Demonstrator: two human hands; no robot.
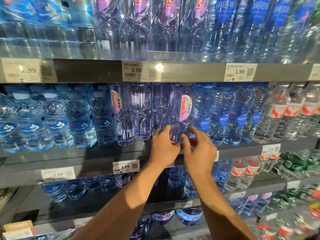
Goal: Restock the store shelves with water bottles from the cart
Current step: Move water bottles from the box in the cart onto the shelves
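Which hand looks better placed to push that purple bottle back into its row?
Probably the right hand: it sits by the bottle's outer base with open shelf in front, while the left hand steadies the other side.

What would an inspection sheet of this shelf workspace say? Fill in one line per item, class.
Surface: middle shelf, dark, bare strip along its front.
Job's things: purple-tinted bottle, upright at the shelf front, among matching bottles.
Clutter: cardboard boxes at lower left.
Grippers: left hand and right hand both grip the bottle's base.
Cables: nothing seen.
Surroundings: price tags on shelf edges; blue-label bottles to the left.
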